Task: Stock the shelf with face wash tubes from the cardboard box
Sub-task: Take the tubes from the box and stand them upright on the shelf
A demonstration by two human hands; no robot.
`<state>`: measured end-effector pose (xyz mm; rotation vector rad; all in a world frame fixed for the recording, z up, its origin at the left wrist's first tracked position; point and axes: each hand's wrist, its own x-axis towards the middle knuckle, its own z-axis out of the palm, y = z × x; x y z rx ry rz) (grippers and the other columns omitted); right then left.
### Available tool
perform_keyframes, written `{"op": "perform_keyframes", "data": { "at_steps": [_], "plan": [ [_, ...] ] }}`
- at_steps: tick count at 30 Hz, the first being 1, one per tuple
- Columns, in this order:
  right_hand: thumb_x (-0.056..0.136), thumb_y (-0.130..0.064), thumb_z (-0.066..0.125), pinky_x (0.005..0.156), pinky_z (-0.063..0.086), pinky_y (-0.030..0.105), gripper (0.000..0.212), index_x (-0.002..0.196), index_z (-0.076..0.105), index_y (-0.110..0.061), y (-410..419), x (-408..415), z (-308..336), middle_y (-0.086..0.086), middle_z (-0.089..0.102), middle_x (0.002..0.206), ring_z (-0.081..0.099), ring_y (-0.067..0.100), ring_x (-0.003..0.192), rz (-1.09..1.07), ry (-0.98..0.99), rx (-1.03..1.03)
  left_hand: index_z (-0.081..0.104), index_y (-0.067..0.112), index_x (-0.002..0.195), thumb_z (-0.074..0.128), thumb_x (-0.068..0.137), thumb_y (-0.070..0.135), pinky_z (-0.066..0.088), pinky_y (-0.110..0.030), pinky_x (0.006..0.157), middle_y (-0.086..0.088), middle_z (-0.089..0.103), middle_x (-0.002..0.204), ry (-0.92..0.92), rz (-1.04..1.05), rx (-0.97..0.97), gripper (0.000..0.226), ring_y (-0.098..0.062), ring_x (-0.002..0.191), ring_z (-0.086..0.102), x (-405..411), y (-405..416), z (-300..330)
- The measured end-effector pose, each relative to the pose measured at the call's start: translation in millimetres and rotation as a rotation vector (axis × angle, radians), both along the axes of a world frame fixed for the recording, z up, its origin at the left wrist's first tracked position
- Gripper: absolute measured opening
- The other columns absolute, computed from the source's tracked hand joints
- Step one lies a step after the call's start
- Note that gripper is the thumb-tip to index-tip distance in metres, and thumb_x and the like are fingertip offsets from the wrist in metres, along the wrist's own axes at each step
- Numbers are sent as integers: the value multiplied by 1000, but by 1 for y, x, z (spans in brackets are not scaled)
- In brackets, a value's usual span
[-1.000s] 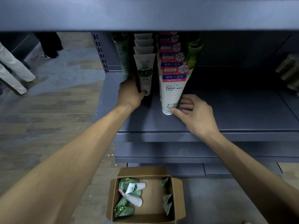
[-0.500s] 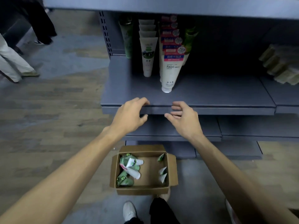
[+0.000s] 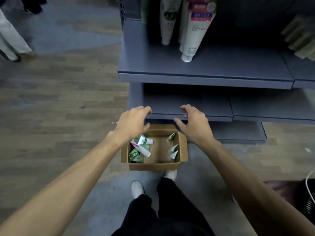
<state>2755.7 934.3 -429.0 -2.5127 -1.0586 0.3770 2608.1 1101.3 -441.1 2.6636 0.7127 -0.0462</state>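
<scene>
An open cardboard box (image 3: 153, 165) sits on the floor in front of the shelving. Green and white face wash tubes (image 3: 139, 149) lie heaped at its left side, and three more tubes (image 3: 173, 150) lean against its right wall. My left hand (image 3: 133, 123) hovers above the box's far left corner, fingers apart and empty. My right hand (image 3: 192, 124) hovers above the far right corner, also spread and empty. On the grey shelf (image 3: 204, 79) above, rows of white tubes stand cap down, the front one marked Facial (image 3: 192, 40), a slimmer white tube (image 3: 167, 26) to its left.
A lower grey shelf (image 3: 187, 114) juts out just behind my hands. My feet in white shoes (image 3: 138, 188) stand right behind the box. Pale boxed goods (image 3: 300, 40) lie on the shelf at far right. Another person's legs (image 3: 12, 40) are at far left. A dark basket (image 3: 305, 198) sits at right.
Both hands let go of the tubes on the shelf and dropped down from it toward the cardboard box. My view tilted downward with them.
</scene>
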Motion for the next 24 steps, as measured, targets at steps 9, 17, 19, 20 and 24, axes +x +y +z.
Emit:
{"op": "perform_keyframes", "data": {
  "at_steps": [9, 17, 19, 20, 24],
  "plan": [
    [88, -36, 65, 86, 52, 42, 43, 125, 55, -16, -13, -19, -70, 4, 63, 116, 62, 23, 104, 35, 137, -155, 56, 26, 116, 65, 82, 28, 49, -36, 78, 6, 64, 116, 157, 139, -158, 35, -26, 107, 61, -52, -19, -69],
    [90, -35, 63, 90, 50, 37, 43, 129, 53, -20, -18, -7, -172, 1, 66, 119, 61, 24, 111, 151, 235, -338, 52, 25, 121, 59, 88, 27, 51, -37, 79, -1, 61, 121, 415, 237, -192, 34, -31, 106, 62, -71, -36, -167],
    [91, -34, 62, 94, 49, 39, 45, 132, 51, -19, -17, -8, -200, 4, 66, 118, 60, 26, 112, 166, 263, -370, 53, 26, 119, 59, 88, 26, 51, -35, 77, 0, 63, 119, 402, 310, -231, 32, -29, 104, 62, -74, -39, -192],
    [91, -34, 62, 95, 48, 40, 45, 132, 51, -19, -18, -8, -212, 5, 66, 117, 60, 27, 112, 172, 277, -384, 54, 27, 117, 60, 87, 25, 52, -35, 77, 0, 64, 117, 378, 348, -259, 31, -28, 103, 62, -75, -41, -202],
    [90, -32, 63, 95, 49, 41, 41, 127, 51, -19, -15, -16, -255, 5, 65, 117, 61, 24, 110, 203, 332, -402, 56, 25, 115, 62, 85, 22, 53, -40, 79, -2, 64, 110, 320, 443, -303, 32, -27, 97, 62, -78, -47, -237]
  ]
}}
